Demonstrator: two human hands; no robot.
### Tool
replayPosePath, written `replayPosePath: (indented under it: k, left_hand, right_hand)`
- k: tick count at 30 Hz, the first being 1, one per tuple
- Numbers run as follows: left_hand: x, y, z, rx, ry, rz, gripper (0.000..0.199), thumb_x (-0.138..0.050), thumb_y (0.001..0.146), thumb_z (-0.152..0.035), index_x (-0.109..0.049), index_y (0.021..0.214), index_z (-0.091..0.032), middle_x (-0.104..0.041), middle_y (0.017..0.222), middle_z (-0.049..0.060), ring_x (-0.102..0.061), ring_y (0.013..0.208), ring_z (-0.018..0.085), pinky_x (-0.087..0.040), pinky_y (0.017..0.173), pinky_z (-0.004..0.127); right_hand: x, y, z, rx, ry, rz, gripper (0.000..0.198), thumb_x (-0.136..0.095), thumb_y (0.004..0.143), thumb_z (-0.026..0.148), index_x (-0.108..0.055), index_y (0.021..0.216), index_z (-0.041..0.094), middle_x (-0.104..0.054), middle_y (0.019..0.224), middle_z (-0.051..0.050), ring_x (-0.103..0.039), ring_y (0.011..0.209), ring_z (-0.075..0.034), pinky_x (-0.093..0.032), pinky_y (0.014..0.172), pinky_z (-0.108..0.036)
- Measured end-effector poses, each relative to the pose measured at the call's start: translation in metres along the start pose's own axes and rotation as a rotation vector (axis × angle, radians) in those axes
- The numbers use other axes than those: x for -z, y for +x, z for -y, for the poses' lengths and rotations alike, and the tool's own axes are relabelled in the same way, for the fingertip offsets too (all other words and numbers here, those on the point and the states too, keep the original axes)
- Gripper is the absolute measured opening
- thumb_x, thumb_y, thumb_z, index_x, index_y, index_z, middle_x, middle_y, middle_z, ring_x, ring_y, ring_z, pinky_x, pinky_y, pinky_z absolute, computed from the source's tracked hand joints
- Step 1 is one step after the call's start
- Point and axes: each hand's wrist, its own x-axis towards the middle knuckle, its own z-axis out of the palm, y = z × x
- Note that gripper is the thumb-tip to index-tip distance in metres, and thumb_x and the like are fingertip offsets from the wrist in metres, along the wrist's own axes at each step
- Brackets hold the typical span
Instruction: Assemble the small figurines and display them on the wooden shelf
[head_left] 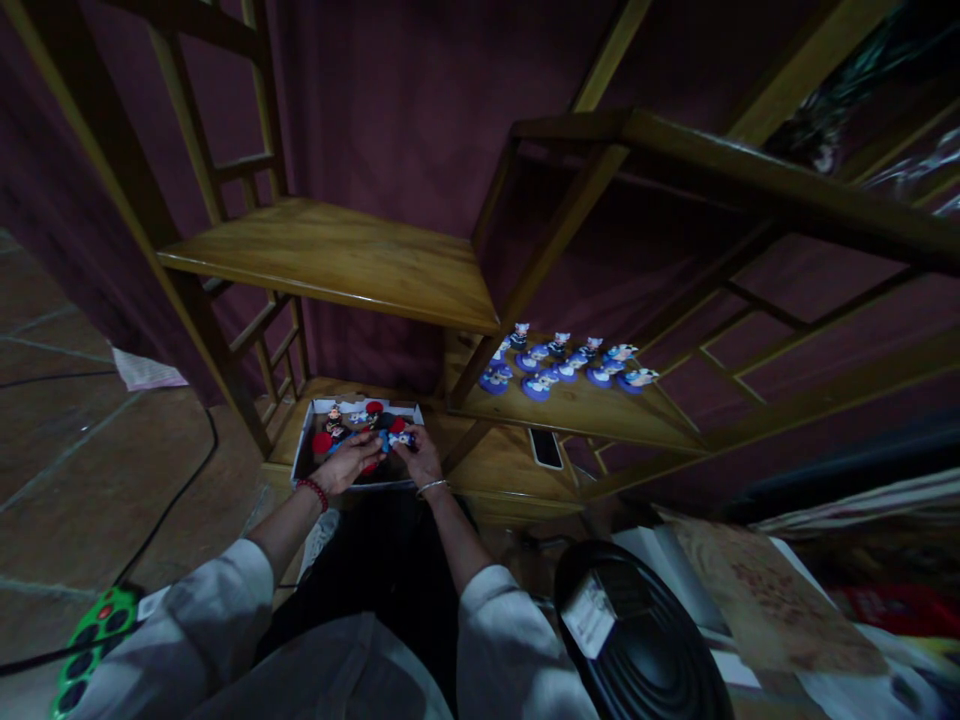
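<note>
Over a shallow white box point(299, 455) on the low shelf, both my hands meet at a small blue-and-white figurine point(403, 439). My right hand point(421, 461) grips it from the right, fingers closed. From the left, my left hand point(351, 463) has its fingertips pressed together at the figurine's light-blue end. Inside the box lie several more small figurines, some dark, such as the dark figurine point(334, 420), along with red round pieces point(322, 442). My hands hide part of the box's contents.
Several figurines on purple bases point(538, 385) stand on the raised shelf point(600, 418) to the right. Below them lies a phone point(545, 449). A wooden shelf board point(330, 262) juts out above the box. A black ribbed stool point(652, 640) stands at lower right, a green power strip point(94, 640) at lower left.
</note>
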Motion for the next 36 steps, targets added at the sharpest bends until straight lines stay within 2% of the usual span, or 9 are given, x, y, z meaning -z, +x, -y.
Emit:
replayPosePath:
  k: [5,10,15,24,30,36]
  left_hand:
    - [-0.002,-0.001,-0.003,-0.002,-0.005,0.044,0.016,-0.065,0.069,-0.005,-0.065,0.082,-0.012,-0.065,0.084,0.004,-0.060,0.075,0.010,-0.049,0.075,0.023]
    - [-0.012,-0.011,-0.009,-0.013,-0.034,0.066,0.016,-0.064,0.069,-0.004,-0.065,0.083,-0.012,-0.065,0.084,0.004,-0.060,0.074,0.010,-0.049,0.076,0.024]
    - [-0.023,-0.022,-0.017,-0.036,-0.056,0.070,0.015,-0.064,0.068,-0.003,-0.066,0.080,-0.012,-0.065,0.081,0.003,-0.060,0.073,0.009,-0.049,0.076,0.024]
    - [-0.022,-0.025,-0.017,-0.094,-0.001,0.120,0.017,-0.070,0.065,-0.010,-0.066,0.081,-0.011,-0.065,0.085,0.004,-0.060,0.075,0.010,-0.049,0.072,0.022]
    - [-0.027,-0.028,-0.015,-0.088,-0.001,0.070,0.010,-0.071,0.064,-0.011,-0.064,0.071,-0.011,-0.064,0.073,0.002,-0.059,0.065,0.009,-0.048,0.064,0.020]
    - [-0.030,-0.032,-0.015,-0.074,-0.013,0.038,0.008,-0.069,0.067,-0.013,-0.063,0.071,-0.010,-0.063,0.069,0.001,-0.059,0.061,0.009,-0.048,0.060,0.021]
  right_hand:
    - [0.004,-0.003,0.012,-0.002,0.036,-0.001,0.026,-0.061,0.065,0.030,-0.051,0.087,0.021,-0.059,0.077,0.002,-0.055,0.070,-0.013,-0.044,0.069,-0.025]
    - [0.008,-0.008,0.030,-0.016,0.087,-0.039,0.029,-0.062,0.065,0.032,-0.053,0.090,0.021,-0.060,0.076,0.002,-0.056,0.068,-0.013,-0.045,0.066,-0.025]
    - [0.009,-0.012,0.042,0.032,0.138,-0.037,0.031,-0.062,0.066,0.032,-0.055,0.095,0.021,-0.062,0.082,0.001,-0.057,0.072,-0.014,-0.047,0.067,-0.025]
    - [0.010,-0.018,0.055,0.036,0.134,-0.055,0.025,-0.061,0.067,0.032,-0.059,0.090,0.021,-0.062,0.078,0.002,-0.057,0.069,-0.013,-0.047,0.066,-0.024]
    - [0.010,-0.019,0.056,-0.004,0.139,-0.084,0.027,-0.062,0.066,0.033,-0.060,0.089,0.020,-0.063,0.077,0.001,-0.057,0.068,-0.014,-0.047,0.064,-0.024]
    - [0.010,-0.020,0.057,0.015,0.121,-0.071,0.026,-0.062,0.066,0.034,-0.060,0.089,0.021,-0.063,0.076,0.001,-0.057,0.068,-0.013,-0.047,0.063,-0.023]
